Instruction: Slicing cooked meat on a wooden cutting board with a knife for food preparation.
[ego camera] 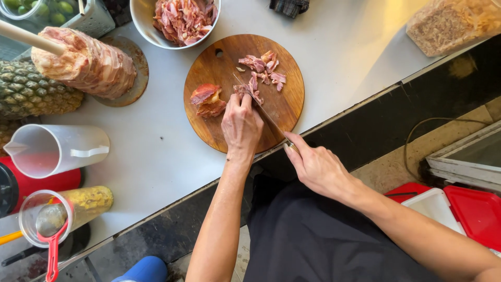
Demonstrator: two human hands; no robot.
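One soft, slippery meat strip [249, 90] was pinned by the left hand [241, 125]; knife [261, 107] was gripped by the right hand [317, 166] at its handle.

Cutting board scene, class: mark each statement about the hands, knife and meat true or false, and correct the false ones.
1. The right hand holds a knife over the round wooden cutting board. True.
2. The left hand rests inside the metal bowl. False: it presses on the meat on the board.
3. The bowl holds sliced meat. True.
4. The board is square and white. False: round and brown.
5. A pineapple lies on the counter. True.
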